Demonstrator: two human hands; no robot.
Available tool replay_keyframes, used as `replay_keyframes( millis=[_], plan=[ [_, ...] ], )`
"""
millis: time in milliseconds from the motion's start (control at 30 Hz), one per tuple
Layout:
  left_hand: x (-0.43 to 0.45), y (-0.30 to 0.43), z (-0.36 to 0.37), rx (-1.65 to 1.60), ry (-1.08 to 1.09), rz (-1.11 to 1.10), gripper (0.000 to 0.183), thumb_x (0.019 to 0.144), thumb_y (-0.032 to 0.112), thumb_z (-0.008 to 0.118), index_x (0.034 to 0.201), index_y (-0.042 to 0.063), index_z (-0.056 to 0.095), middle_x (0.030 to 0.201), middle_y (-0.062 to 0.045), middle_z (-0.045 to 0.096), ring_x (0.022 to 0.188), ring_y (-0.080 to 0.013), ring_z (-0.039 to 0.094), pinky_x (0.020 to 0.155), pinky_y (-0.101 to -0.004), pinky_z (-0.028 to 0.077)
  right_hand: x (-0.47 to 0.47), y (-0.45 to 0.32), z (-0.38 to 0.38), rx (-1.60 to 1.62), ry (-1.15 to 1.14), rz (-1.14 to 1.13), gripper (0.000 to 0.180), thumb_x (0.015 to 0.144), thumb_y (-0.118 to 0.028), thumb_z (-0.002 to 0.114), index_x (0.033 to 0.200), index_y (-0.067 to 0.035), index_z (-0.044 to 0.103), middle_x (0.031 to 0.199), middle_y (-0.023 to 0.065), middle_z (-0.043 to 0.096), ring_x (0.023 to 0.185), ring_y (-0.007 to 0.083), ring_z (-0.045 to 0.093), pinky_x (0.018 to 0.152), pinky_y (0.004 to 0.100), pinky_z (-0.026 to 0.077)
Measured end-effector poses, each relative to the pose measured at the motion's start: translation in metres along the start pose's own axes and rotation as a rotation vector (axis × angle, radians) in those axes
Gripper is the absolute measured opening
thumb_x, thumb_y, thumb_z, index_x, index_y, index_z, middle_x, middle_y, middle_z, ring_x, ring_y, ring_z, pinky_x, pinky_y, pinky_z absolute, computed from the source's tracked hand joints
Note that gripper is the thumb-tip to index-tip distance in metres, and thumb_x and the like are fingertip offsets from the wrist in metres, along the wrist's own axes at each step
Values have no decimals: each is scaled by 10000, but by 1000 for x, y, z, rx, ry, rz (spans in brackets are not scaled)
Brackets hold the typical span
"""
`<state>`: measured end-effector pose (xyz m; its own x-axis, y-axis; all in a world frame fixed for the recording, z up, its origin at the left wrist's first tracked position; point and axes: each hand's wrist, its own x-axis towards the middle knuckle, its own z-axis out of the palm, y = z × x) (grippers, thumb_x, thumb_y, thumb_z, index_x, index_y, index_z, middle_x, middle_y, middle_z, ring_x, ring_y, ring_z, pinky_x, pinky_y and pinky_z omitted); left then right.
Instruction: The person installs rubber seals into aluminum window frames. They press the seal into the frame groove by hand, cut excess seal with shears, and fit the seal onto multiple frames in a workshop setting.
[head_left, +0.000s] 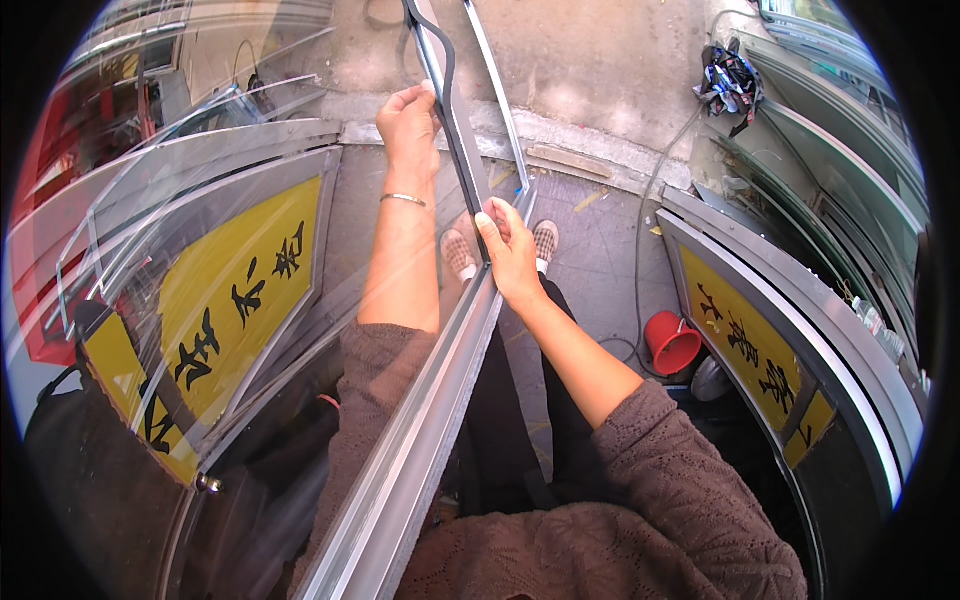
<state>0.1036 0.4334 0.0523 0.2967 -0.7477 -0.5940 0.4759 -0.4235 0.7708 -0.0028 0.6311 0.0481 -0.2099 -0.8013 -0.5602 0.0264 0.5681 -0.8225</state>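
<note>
A long silver metal frame (420, 390), apparently of aluminium, runs from the bottom of the view up past my legs. Light streaks across my left forearm suggest a glass pane on that side. Along the frame's upper stretch lies a black rubber sealing strip (459, 154), its far part bowed out in a loose curve. High up, my left hand (409, 127) pinches at the strip's edge with thumb and fingertips. Lower down, my right hand (514, 255) grips the strip near the frame corner, thumb on the near side. The right fingertips are partly hidden.
A red bucket (673, 343) lies tipped by the right door panel (739, 330), which bears writing on yellow. Another yellow-lettered panel (240, 300) stands at left. A cable (646, 202) crosses the floor. Glass sheets (832, 157) lean at right, near a dark plastic bundle (729, 81).
</note>
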Motion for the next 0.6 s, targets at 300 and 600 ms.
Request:
replay_keyframes(
  millis=[300,600],
  plan=[
    [-25,-5,-8,245,5,-48,362,952,341,715,920,-8,624,761,-38,643,591,-99,576,496,-241,449,21,-45,-10,-16,-26,-38,469,990,-285,653,1313,48,586,1177,132,688,1088,188,639,962,313,486],
    [-16,-23,-17,339,19,141,299,962,261,695,894,-24,638,808,-61,682,637,-84,581,548,-263,469,184,-184,49,-308,213,-439,171,794,-132,778,914,-12,756,842,150,730,806,276,706,781,375,542]
  ],
)
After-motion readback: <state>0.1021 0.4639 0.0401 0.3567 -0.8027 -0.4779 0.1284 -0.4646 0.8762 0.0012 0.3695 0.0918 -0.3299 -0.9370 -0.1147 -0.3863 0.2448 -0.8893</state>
